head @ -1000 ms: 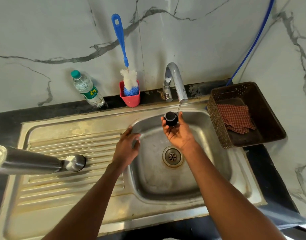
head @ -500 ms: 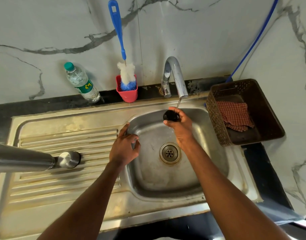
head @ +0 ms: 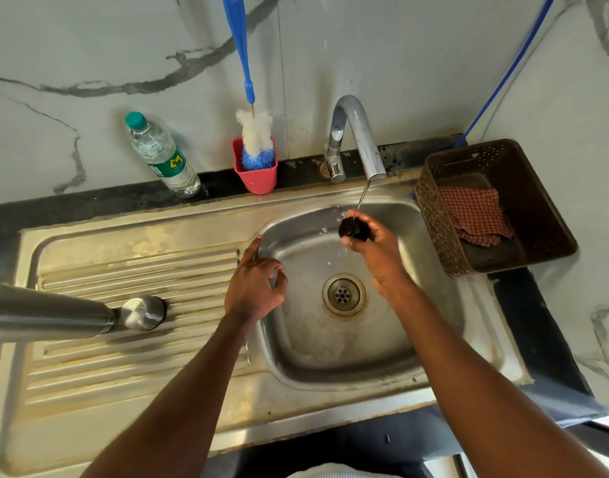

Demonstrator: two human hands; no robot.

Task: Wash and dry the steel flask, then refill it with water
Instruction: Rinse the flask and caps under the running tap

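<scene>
A: Surface?
B: Stained steel sink in black table; marble wall. Steel flask lies on drainboard.
A: Hands?
B: Right hand fingers pinch black cap under tap; left hand loosely curled, empty.

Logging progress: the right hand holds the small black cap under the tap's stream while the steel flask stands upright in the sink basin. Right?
Not quite. In the head view the steel flask lies on its side on the ribbed draining board, not upright in the basin. The right hand does hold the small black cap under the stream.
</scene>
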